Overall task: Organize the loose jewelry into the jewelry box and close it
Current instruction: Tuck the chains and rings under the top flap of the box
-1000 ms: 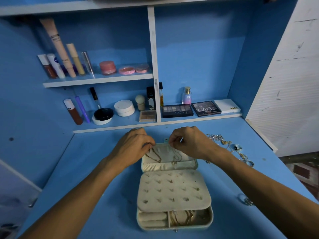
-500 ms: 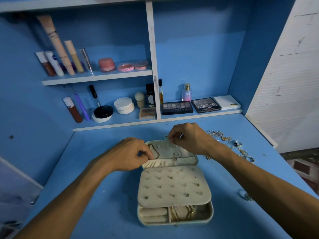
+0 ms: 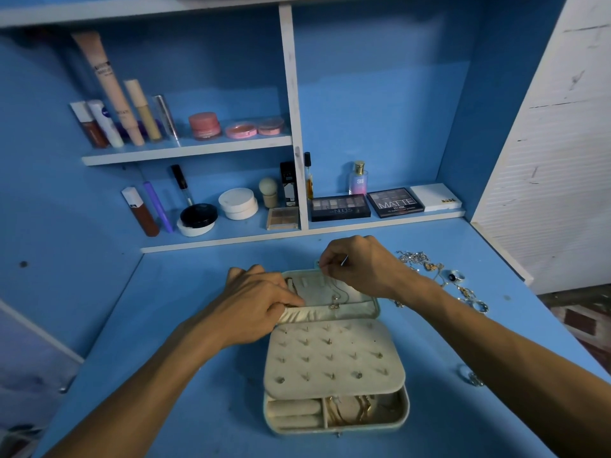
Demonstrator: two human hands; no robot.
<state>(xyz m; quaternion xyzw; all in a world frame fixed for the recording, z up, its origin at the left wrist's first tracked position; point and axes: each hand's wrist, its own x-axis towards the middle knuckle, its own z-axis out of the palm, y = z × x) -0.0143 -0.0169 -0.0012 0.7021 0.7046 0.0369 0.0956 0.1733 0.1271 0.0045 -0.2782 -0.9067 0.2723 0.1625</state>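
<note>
A cream jewelry box [image 3: 391,421] lies open on the blue desk, its lid tilted back. A padded earring panel [image 3: 334,355] with several studs covers the base; gold chains lie in the front compartment. My left hand [image 3: 258,305] grips the elastic pocket edge [image 3: 317,315] of the lid at its left side. My right hand [image 3: 357,269] pinches a thin necklace chain [image 3: 337,297] at the lid's top edge; the chain hangs down inside the lid. Loose jewelry [image 3: 443,279] lies in a heap to the right of the box.
A ring [image 3: 471,376] lies alone on the desk right of the box. Shelves at the back hold makeup: eyeshadow palettes [image 3: 340,208], a perfume bottle [image 3: 358,178], jars and tubes. A white wall panel [image 3: 555,160] borders the desk on the right.
My left hand slid down from the lid's top to the pocket edge at the lid's lower left. My right hand stayed at the top edge holding the chain.
</note>
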